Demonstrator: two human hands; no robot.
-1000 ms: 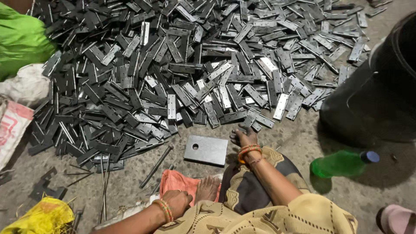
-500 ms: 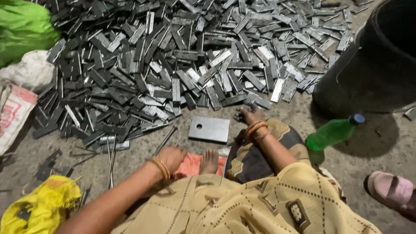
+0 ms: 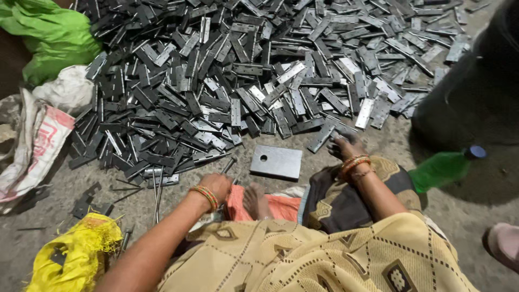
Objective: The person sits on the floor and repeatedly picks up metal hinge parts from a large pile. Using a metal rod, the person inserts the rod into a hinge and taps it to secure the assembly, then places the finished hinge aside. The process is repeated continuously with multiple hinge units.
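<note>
Heap of grey metal hinge plates (image 3: 259,81): cut off by the top edge, its far extent out of view. Dark drum (image 3: 476,92) and pink sandal (image 3: 503,246): both cropped at the right edge; green sack (image 3: 51,35) cropped at top left. Right hand (image 3: 343,146): fingertips at the heap's edge, grasp too dim to tell; left hand (image 3: 216,186): fingers curled under, contents hidden.

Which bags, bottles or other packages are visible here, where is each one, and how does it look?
Green bag: top left, crumpled plastic.
White sack: left edge, flat, with red print.
Yellow sack: bottom left, woven, frayed.
Green bottle: right of the right hand, lying down, blue cap.
No screens or signs.
</note>
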